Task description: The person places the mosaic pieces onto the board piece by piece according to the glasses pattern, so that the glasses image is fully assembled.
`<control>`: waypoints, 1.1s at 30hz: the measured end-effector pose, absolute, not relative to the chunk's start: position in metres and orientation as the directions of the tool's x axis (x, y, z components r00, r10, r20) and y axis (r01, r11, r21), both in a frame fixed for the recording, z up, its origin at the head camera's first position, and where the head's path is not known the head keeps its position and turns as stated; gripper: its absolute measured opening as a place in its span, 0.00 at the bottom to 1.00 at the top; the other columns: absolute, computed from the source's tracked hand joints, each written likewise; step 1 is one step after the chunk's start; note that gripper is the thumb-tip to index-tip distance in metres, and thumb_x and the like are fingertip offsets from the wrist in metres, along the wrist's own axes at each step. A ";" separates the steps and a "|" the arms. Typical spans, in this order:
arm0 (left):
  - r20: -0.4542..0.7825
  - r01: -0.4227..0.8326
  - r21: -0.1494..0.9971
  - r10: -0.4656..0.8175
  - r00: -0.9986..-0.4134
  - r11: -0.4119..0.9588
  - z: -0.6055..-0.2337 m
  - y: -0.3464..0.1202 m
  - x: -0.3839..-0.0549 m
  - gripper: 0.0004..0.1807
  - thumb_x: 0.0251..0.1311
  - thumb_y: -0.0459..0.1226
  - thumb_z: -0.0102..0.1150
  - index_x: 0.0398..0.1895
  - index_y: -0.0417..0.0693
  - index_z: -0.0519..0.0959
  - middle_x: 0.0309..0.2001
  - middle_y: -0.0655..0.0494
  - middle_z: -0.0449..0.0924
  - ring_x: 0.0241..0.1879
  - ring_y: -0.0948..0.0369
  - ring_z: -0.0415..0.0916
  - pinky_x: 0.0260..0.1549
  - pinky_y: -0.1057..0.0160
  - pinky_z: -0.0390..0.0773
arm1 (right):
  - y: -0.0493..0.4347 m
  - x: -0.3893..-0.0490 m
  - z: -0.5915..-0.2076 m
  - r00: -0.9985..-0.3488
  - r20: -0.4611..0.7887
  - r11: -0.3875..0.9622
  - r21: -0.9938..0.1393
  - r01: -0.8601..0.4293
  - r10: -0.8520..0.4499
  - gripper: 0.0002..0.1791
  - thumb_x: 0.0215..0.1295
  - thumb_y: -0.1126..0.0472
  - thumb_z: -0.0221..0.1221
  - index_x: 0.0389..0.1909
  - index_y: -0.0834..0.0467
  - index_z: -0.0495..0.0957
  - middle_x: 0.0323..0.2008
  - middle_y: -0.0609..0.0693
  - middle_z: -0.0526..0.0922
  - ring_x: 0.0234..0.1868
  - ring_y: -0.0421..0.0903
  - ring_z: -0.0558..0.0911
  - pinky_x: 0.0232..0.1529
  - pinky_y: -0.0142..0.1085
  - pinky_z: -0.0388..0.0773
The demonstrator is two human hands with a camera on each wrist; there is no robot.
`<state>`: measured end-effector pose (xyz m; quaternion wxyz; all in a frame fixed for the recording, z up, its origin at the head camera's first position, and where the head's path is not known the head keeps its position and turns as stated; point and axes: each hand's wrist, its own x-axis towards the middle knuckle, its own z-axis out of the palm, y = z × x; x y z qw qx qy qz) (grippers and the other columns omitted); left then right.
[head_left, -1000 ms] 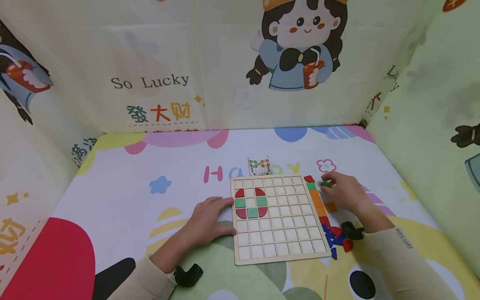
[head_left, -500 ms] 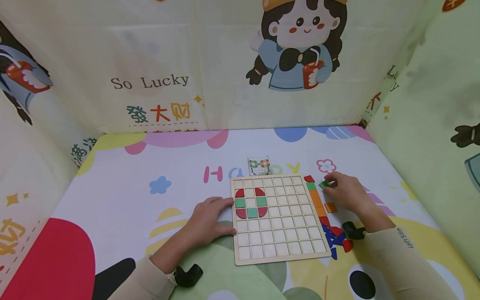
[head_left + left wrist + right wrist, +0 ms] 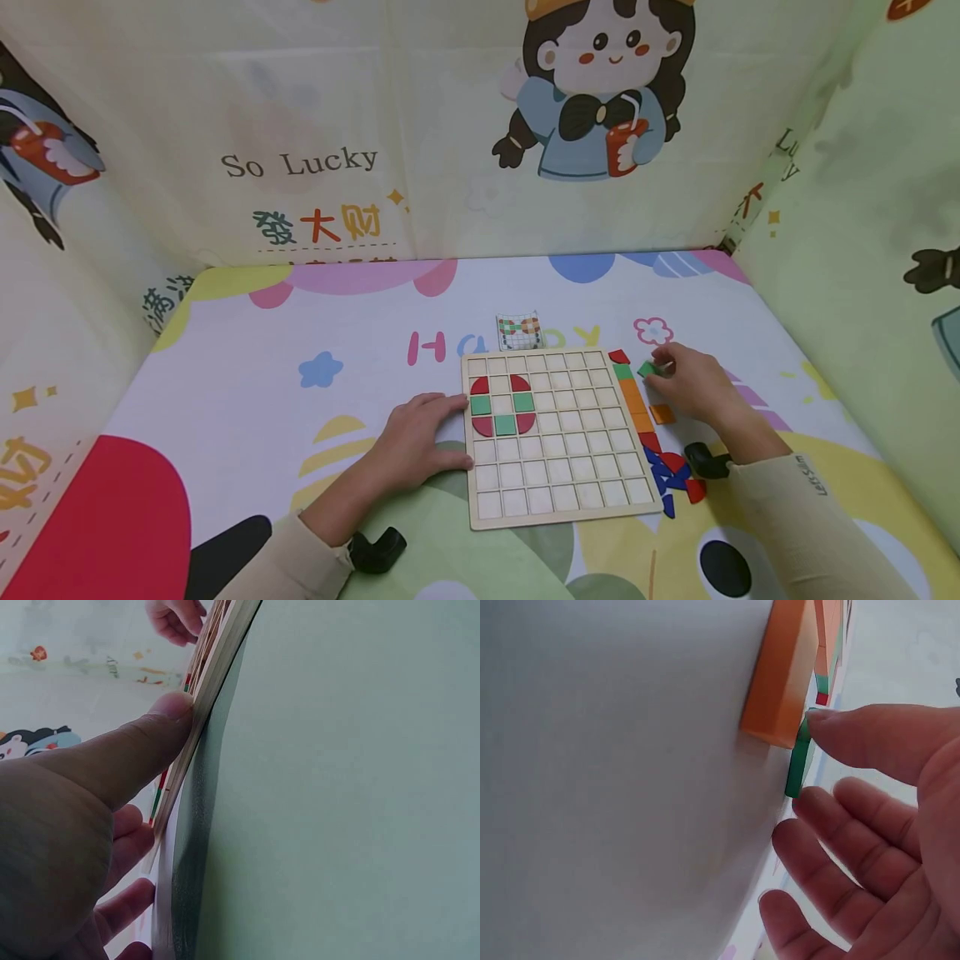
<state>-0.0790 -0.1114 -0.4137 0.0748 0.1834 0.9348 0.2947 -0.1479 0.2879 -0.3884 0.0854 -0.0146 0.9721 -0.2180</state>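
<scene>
Green tile (image 3: 647,368), pinched in right hand (image 3: 693,385), near wooden board (image 3: 577,450)

Board (image 3: 561,450) and tiles (image 3: 633,397) on printed tabletop (image 3: 382,379)

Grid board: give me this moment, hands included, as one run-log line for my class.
left hand: touching left edge of grid board | right hand: pinching green tile, right of board | orange tile: lying nearby
</scene>
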 end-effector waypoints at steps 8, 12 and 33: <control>-0.030 0.301 0.579 0.389 -0.921 0.758 -0.413 -0.111 -0.079 0.43 0.47 0.52 0.78 0.67 0.48 0.74 0.63 0.53 0.75 0.67 0.49 0.63 0.62 0.40 0.63 | 0.289 -0.151 -0.388 -0.981 -0.177 0.916 -0.401 0.000 -0.078 0.24 0.67 0.59 0.63 0.56 0.71 0.73 0.48 0.67 0.79 0.47 0.61 0.76 0.50 0.55 0.78; -0.031 0.302 0.576 0.390 -0.920 0.760 -0.412 -0.111 -0.079 0.43 0.48 0.51 0.78 0.68 0.49 0.74 0.63 0.53 0.75 0.67 0.48 0.63 0.62 0.40 0.63 | 0.288 -0.151 -0.387 -0.981 -0.174 0.919 -0.393 -0.014 -0.089 0.25 0.67 0.59 0.63 0.57 0.71 0.73 0.50 0.67 0.79 0.49 0.62 0.76 0.50 0.55 0.78; -0.026 0.311 0.577 0.397 -0.917 0.755 -0.413 -0.112 -0.080 0.42 0.48 0.51 0.78 0.67 0.48 0.74 0.63 0.53 0.75 0.67 0.48 0.63 0.62 0.40 0.63 | 0.245 -0.143 -0.363 -0.953 -0.025 0.855 -0.447 -0.261 -0.303 0.19 0.68 0.63 0.62 0.56 0.68 0.78 0.48 0.63 0.83 0.52 0.64 0.79 0.54 0.58 0.75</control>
